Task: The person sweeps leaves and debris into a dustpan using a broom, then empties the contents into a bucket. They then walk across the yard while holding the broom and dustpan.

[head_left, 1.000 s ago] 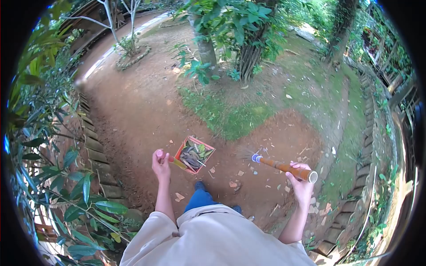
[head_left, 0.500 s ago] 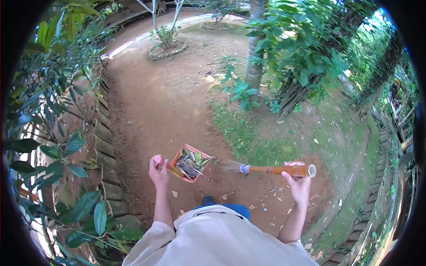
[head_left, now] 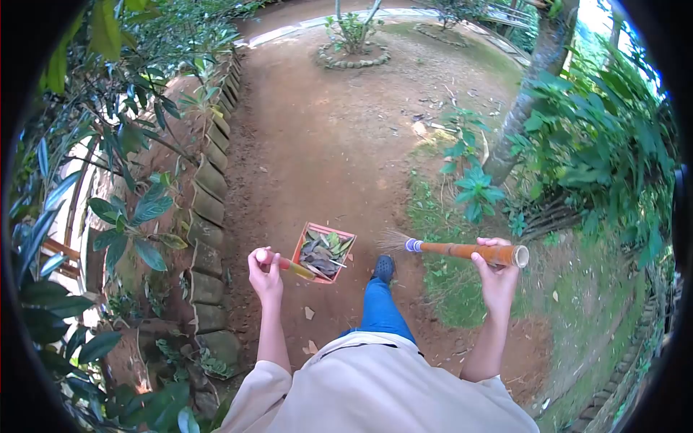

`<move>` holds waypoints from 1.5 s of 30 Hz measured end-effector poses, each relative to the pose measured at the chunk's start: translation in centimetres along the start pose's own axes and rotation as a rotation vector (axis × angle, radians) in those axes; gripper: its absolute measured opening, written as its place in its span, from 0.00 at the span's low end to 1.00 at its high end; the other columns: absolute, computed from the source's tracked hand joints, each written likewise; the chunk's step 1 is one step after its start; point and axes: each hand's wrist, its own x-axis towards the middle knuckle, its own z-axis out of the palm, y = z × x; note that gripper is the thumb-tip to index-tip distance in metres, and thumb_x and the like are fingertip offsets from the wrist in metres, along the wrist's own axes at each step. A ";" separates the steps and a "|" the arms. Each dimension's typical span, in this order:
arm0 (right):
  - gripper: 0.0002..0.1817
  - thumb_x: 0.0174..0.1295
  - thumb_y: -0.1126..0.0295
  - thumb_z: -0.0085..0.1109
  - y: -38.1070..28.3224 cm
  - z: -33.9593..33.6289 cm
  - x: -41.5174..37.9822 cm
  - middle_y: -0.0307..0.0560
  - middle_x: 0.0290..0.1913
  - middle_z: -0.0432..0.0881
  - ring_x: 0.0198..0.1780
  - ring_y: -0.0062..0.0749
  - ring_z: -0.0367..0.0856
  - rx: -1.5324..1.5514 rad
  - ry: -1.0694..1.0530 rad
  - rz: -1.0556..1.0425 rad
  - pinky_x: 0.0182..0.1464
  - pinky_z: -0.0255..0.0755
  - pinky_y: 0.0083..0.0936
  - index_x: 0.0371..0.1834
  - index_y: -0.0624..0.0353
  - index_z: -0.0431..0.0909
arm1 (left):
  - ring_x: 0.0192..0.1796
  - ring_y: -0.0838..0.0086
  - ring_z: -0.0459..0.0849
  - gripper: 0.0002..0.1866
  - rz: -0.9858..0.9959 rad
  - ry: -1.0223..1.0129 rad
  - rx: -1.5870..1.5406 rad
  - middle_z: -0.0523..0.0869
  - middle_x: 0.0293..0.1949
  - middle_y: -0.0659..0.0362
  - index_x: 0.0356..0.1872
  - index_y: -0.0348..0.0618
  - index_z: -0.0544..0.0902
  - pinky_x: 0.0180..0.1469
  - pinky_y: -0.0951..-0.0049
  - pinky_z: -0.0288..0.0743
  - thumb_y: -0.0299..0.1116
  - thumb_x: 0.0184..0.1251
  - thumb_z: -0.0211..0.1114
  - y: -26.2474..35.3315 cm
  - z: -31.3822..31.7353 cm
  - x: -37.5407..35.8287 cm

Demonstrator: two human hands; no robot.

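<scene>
My left hand (head_left: 266,277) is closed round the handle of an orange dustpan (head_left: 301,249), whose box holds dry and green leaves (head_left: 325,252). On the other side, my right hand (head_left: 498,278) grips the thick bamboo handle of a broom (head_left: 462,250) near its open end. The broom lies roughly level in the air, its thin bristles (head_left: 395,241) pointing left toward the dustpan without touching it. A purple and white binding joins bristles and handle.
A dirt path (head_left: 303,144) runs ahead. Tilted edging tiles (head_left: 208,238) and leafy plants (head_left: 150,209) line its left side. At right stand a tree trunk (head_left: 530,94) and green bushes (head_left: 606,144). A small shrub (head_left: 352,32) has a stone ring.
One leg in blue has come forward, its dark shoe now showing ahead of my body. The view has moved along the path and turned left; both hands keep their holds, the broom now slightly farther right.
</scene>
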 end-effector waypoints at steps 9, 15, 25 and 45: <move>0.19 0.56 0.86 0.67 4.4 6.3 20.3 0.46 0.51 0.78 0.57 0.30 0.78 0.048 -0.186 -0.020 0.61 0.73 0.30 0.48 0.61 0.73 | 0.47 0.77 0.83 0.19 -0.121 0.200 0.090 0.86 0.48 0.59 0.55 0.40 0.79 0.52 0.75 0.78 0.21 0.63 0.70 1.0 7.7 12.0; 0.19 0.55 0.87 0.67 4.5 11.9 32.0 0.44 0.48 0.80 0.52 0.27 0.80 -0.010 -0.328 0.041 0.54 0.76 0.25 0.47 0.61 0.73 | 0.52 0.74 0.82 0.19 -0.121 0.219 0.112 0.82 0.51 0.57 0.54 0.41 0.76 0.55 0.73 0.78 0.19 0.63 0.68 3.1 12.3 18.9; 0.19 0.55 0.85 0.68 6.8 20.7 47.1 0.44 0.48 0.82 0.51 0.25 0.81 -0.148 -0.344 0.016 0.54 0.77 0.26 0.48 0.61 0.75 | 0.44 0.79 0.81 0.18 -0.120 0.285 0.078 0.82 0.50 0.59 0.52 0.42 0.74 0.39 0.80 0.75 0.21 0.64 0.69 -0.9 21.0 33.1; 0.21 0.55 0.85 0.67 12.9 45.1 82.4 0.46 0.51 0.79 0.55 0.30 0.80 -0.137 -0.087 -0.117 0.60 0.75 0.30 0.51 0.62 0.71 | 0.42 0.76 0.82 0.14 -0.144 0.173 0.039 0.84 0.40 0.62 0.44 0.42 0.81 0.48 0.75 0.76 0.22 0.58 0.72 -4.4 41.2 73.7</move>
